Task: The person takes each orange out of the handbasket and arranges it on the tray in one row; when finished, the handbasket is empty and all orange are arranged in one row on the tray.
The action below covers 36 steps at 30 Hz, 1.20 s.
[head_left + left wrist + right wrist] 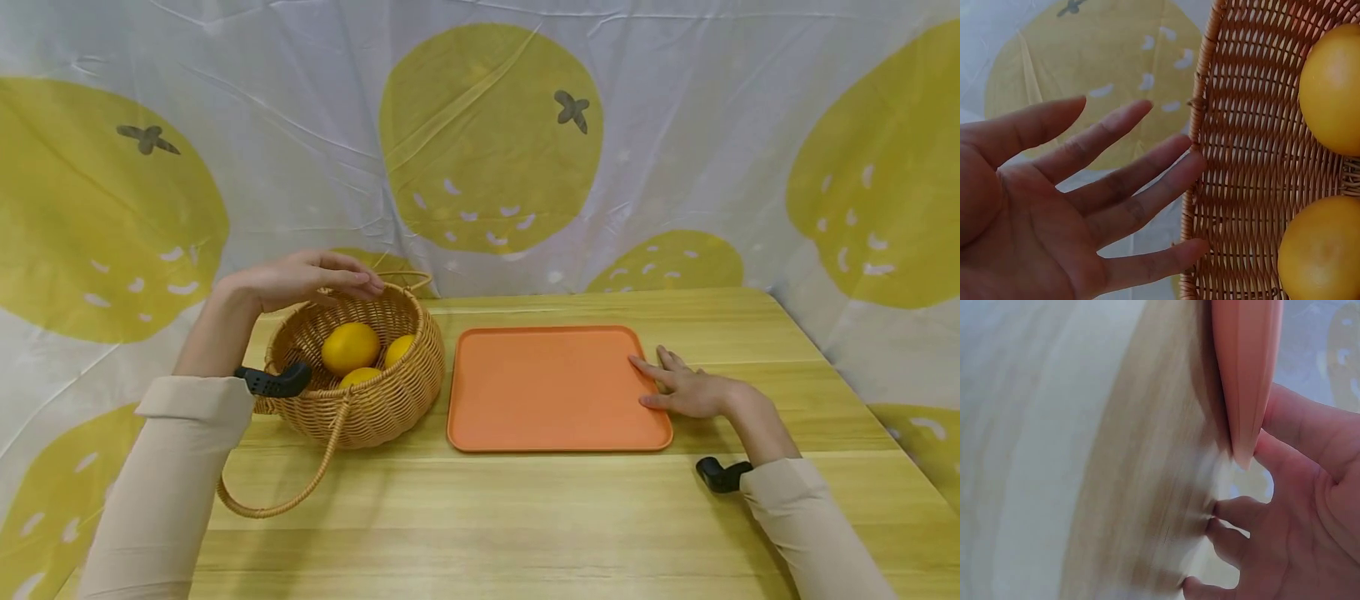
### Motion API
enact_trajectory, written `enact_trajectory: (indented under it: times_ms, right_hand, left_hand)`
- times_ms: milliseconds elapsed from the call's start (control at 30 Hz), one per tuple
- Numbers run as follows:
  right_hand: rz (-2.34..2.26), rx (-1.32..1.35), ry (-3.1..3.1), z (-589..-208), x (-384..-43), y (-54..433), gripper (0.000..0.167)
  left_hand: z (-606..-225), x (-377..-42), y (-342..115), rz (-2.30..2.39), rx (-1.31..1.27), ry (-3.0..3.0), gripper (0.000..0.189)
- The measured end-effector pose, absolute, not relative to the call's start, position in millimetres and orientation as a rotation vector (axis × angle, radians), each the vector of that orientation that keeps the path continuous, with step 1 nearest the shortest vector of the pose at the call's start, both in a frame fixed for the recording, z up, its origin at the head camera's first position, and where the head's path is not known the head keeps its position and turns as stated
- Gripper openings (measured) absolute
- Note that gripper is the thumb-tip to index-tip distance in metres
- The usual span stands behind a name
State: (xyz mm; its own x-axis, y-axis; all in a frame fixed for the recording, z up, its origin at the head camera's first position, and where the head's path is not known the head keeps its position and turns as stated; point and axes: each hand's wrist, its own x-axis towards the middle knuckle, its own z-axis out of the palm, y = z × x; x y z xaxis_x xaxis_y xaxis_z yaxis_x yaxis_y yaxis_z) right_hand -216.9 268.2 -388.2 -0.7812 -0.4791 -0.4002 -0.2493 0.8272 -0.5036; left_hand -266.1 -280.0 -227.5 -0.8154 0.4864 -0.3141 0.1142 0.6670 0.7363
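My left hand [311,277] hovers over the far left rim of a round wicker basket [397,408], palm down and holding nothing. In the left wrist view its fingers [1138,209] are spread, their tips overlapping the basket's rim. Three round yellow-orange fruits [351,348] lie inside the basket. At the right side of a flat orange tray [551,387], my right hand [693,393] rests with fingers spread. Its thumb and index finger reach onto the tray's right rim, while the other fingertips meet the tabletop beside it.
Both tray and basket stand on a wood-grain table [540,517]. One basket handle [315,483] hangs down toward the front; the other handle [423,279] sticks out at the back. Behind the table hangs a white cloth [307,150] with large yellow fruit prints.
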Motion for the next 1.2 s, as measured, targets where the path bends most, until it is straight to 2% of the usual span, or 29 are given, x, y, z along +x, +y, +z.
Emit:
enact_trajectory:
  times_ms: [367,533,700,1200]
  right_hand:
    - [-0.583,-0.543,2.481,-387,-217,266,0.086]
    - [-0.592,-0.547,2.479,-387,-217,266,0.086]
    - [-0.605,-0.552,2.477,-388,-218,267,0.087]
    - [-0.649,-0.554,2.472,-390,-217,270,0.086]
  left_hand:
    - [-246,-294,-290,0.857,0.455,2.263,0.041]
    - [-261,-304,-298,0.816,0.378,2.158,0.045]
    - [-274,-309,-304,0.788,0.325,2.113,0.041]
    - [-288,-315,-298,0.622,0.485,2.18,0.043]
